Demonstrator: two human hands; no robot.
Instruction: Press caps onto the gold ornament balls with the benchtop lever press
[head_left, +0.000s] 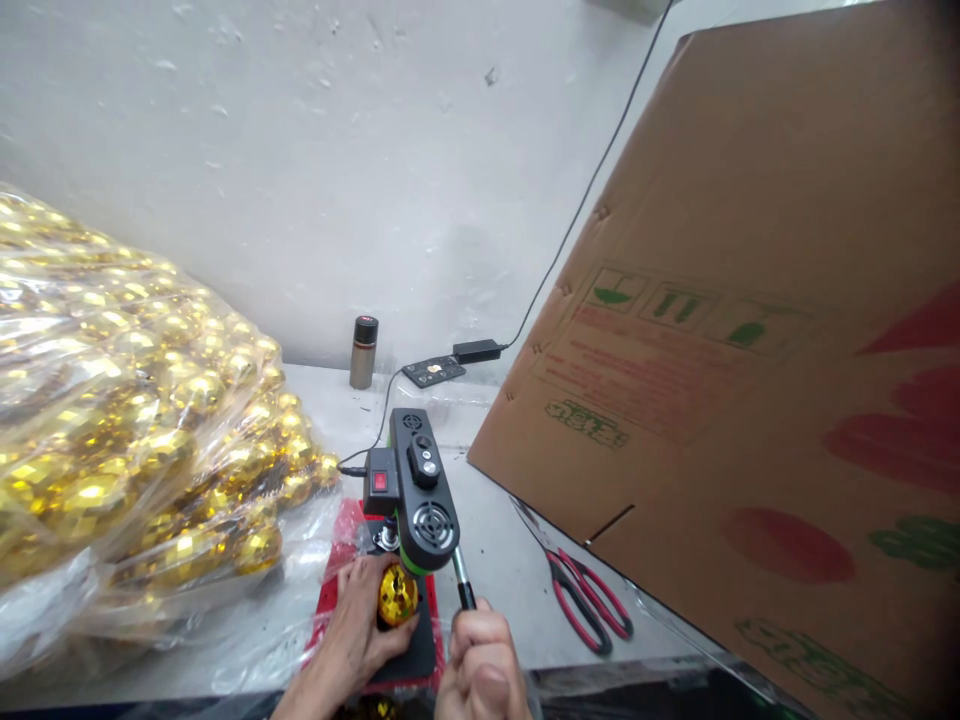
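Note:
A small black-and-green bench drill press point(420, 480) stands on its black base near the front of the table. My left hand point(360, 625) is curled around a shiny gold faceted ball point(397, 595), holding it on the base below the drill head. The ball's underside is hidden. Closed in a fist, my right hand point(484, 660) grips the drill press's lever point(463, 580), to the right of the machine. A red switch point(380, 481) shows on the box at the machine's left side.
At left bulges a clear plastic bag point(150, 430) of gold balls. Scissors point(589, 600) with red-and-black handles lie at right, beside a large cardboard box point(675, 400). Against the wall are a grey can point(364, 352), a black panel point(433, 371) and a power adapter point(477, 350) with its cord.

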